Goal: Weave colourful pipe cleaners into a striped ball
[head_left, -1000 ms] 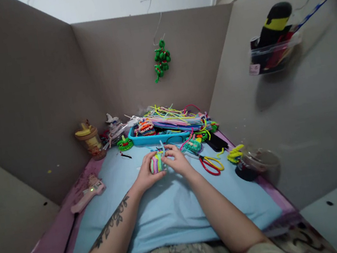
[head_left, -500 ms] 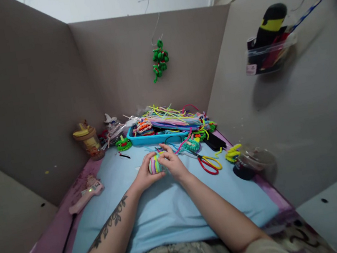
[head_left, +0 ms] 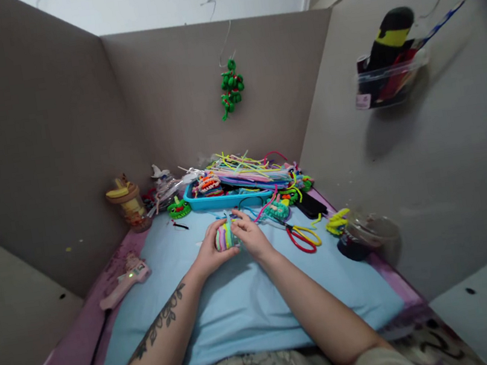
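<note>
Between my hands is a rounded piece made of pipe cleaners (head_left: 223,237), striped in pink, purple, yellow, green and teal. My left hand (head_left: 210,251) wraps round its left side, the thumb along the bottom. At its right edge, the bent fingers of my right hand (head_left: 250,237) close on the teal end, where thin strands stick up; the fingertips are partly hidden. Scissors (head_left: 303,238) with one red and one yellow handle lie to the right of my right hand. A teal and pink pipe-cleaner piece (head_left: 277,208) lies just beyond them.
A blue tray (head_left: 228,200) heaped with pipe cleaners (head_left: 253,172) stands at the back. A pink glue gun (head_left: 125,283) lies on the left, its cord running forward. A cup (head_left: 131,205) stands back left, a clear jar (head_left: 365,234) at right. Grey panels (head_left: 205,48) enclose the table.
My right fingers have shifted slightly and curled in closer at the edge of the striped piece. My left hand keeps its hold in nearly the same spot.
</note>
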### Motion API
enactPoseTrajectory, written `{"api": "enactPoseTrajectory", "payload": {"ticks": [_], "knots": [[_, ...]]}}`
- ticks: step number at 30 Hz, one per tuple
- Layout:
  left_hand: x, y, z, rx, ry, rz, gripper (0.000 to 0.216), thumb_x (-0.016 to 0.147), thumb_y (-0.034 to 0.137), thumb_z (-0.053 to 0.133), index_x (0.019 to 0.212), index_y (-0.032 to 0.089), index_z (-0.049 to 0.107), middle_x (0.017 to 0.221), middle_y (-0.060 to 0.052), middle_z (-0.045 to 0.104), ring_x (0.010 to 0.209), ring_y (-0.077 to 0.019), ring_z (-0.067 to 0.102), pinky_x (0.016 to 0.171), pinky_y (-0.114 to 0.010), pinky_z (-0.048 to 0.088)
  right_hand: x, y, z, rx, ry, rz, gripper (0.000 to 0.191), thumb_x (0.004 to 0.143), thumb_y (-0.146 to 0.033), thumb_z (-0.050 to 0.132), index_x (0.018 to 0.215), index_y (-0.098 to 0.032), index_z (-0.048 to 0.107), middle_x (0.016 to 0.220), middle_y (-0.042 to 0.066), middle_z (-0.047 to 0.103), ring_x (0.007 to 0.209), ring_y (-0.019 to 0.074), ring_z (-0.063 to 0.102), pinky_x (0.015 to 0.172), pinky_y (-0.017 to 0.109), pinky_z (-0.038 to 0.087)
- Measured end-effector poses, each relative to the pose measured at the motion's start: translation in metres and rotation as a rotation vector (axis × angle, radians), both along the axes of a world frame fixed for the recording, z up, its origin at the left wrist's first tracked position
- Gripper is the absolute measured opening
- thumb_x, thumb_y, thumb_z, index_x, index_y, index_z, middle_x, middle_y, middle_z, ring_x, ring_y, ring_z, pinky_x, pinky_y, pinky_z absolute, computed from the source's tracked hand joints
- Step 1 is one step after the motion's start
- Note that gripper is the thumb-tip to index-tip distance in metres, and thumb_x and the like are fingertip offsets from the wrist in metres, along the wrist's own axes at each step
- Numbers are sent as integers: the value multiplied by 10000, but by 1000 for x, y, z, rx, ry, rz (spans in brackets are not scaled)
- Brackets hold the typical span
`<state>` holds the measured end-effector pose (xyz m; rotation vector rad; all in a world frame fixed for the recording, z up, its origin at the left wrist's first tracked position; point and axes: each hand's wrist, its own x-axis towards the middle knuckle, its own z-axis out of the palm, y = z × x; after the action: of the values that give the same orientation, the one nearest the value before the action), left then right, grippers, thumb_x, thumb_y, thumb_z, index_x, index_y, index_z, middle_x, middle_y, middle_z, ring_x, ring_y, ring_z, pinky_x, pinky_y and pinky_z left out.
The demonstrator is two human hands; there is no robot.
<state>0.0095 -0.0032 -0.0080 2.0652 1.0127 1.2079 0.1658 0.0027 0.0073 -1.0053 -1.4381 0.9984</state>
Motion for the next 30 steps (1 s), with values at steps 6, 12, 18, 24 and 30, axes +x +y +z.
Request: {"api": "enactPoseTrajectory", "payload": {"ticks": [6,12,18,24,30], "knots": [[2,2,-3,97,56,60,711,669,411,738,1273,219,416,1269,-120,447,1220,-291,421,1041,-466,342,-9,-6,-2,69,-52,-192,217,796,-349,522,696,-186,625,1304,97,454,1223,227,416,1061,365,274],[7,2,-7,154,62,96,675,678,350,727,1265,232,416,1263,-112,435,1218,-279,410,1041,-460,342,-17,-12,-2,103,-89,-314,205,816,-278,479,682,-196,609,1288,86,435,1226,225,381,1062,378,276],[5,4,-11,81,3,119,717,648,377,751,1257,216,407,1247,-108,444,1189,-274,439,1024,-445,356,-14,-14,4,123,-79,-253,220,832,-324,487,733,-189,630,1327,97,425,1246,228,396,1060,361,293],[1,8,-15,-4,-95,224,795,601,379,775,1268,212,375,1222,-101,447,1172,-279,457,1004,-444,371,-10,-21,12,202,-119,-281,180,817,-320,533,775,-210,669,1376,72,403,1301,235,339,1093,384,238],[2,9,-13,94,-44,272,726,582,308,762,1202,209,397,1210,-100,429,1165,-280,438,1007,-455,356,-15,-19,9,120,-137,-197,34,670,-229,671,652,-208,651,1352,61,428,1285,261,346,1091,413,238]]}}
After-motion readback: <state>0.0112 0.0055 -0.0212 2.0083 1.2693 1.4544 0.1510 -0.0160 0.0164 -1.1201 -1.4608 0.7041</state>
